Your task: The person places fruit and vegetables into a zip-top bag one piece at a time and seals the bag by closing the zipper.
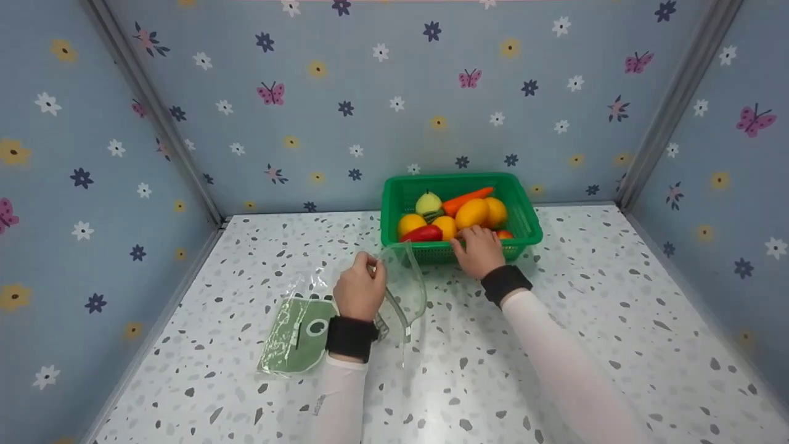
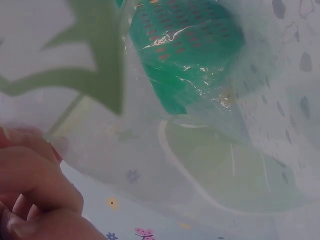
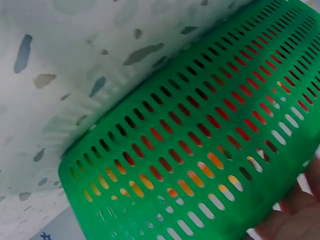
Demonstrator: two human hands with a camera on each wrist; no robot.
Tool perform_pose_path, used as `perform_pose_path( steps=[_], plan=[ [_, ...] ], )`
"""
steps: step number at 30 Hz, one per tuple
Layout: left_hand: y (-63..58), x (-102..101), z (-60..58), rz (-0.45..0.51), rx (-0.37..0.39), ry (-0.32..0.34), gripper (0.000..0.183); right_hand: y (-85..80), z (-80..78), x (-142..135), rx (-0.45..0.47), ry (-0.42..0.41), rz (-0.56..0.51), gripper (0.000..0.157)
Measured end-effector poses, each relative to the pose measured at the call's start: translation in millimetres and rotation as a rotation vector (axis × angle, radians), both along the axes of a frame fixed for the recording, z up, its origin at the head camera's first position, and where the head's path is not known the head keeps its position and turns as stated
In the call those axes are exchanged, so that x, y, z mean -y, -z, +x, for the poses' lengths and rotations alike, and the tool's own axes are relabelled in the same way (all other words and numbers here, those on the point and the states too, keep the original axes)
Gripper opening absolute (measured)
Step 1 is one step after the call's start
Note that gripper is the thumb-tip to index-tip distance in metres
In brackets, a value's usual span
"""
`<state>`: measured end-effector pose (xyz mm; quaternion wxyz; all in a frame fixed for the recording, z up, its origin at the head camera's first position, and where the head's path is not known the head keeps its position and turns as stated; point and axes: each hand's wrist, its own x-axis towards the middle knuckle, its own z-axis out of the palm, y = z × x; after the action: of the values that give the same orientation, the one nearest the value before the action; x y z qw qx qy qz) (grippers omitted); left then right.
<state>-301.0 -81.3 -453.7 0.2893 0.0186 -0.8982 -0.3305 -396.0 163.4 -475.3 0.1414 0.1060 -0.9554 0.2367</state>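
Note:
My left hand [image 1: 360, 288] pinches the edge of a clear plastic bag [image 1: 407, 280] with a green printed outline, held up just in front of the basket. In the left wrist view, the see-through bag [image 2: 150, 145] fills most of the picture. My right hand [image 1: 479, 251] reaches over the front rim of a green plastic basket [image 1: 456, 180], its fingertips down among the produce beside a mango [image 1: 472, 213]. Part of a round red item [image 1: 504, 235] shows right by these fingers. I cannot tell whether the right fingers grip anything.
Also in the basket lie a pear [image 1: 428, 202], a carrot [image 1: 468, 200], a red pepper [image 1: 423, 234] and several orange fruits [image 1: 411, 224]. A flat green pouch with an eye print [image 1: 296, 336], in clear wrapping, lies left of my left wrist. Patterned walls [image 1: 394, 80] enclose the speckled table [image 1: 585, 265].

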Motion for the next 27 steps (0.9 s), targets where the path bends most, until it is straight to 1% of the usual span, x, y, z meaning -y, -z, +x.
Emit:
perform_pose_path(
  steps=[5, 7, 11, 14, 19, 23, 27],
  plan=[
    [-2.0, 2, 0.1, 0.009, 0.023, -0.009, 0.012, 8.8, -0.6, -4, -0.002, -0.03, 0.001, 0.039],
    [-3.5, 4, 0.3, 0.013, 0.02, -0.016, 0.011, 10.4, -0.1, -5, -0.003, -0.036, -0.006, 0.041],
    [-8.3, 11, 2.6, 0.026, -0.01, -0.04, 0.011, 10.7, 3.2, -6, 0.012, -0.023, 0.005, 0.043],
    [-12.5, 17, 4.0, 0.047, -0.043, -0.048, 0.012, 9.8, 9.1, -6, 0.02, -0.006, 0.02, 0.043],
    [-17.0, 26, 5.4, 0.074, -0.078, -0.05, 0.011, 11.1, 27.2, -12, -0.01, -0.018, 0.016, 0.04],
    [-17.4, 29, 6.0, 0.074, -0.064, -0.056, 0.012, 14.3, 48.3, -19, -0.057, -0.032, -0.01, 0.034],
    [-16.0, 29, 6.0, 0.074, -0.059, -0.052, 0.013, 15.8, 71.0, -24, -0.085, -0.026, -0.013, 0.031]
  ],
)
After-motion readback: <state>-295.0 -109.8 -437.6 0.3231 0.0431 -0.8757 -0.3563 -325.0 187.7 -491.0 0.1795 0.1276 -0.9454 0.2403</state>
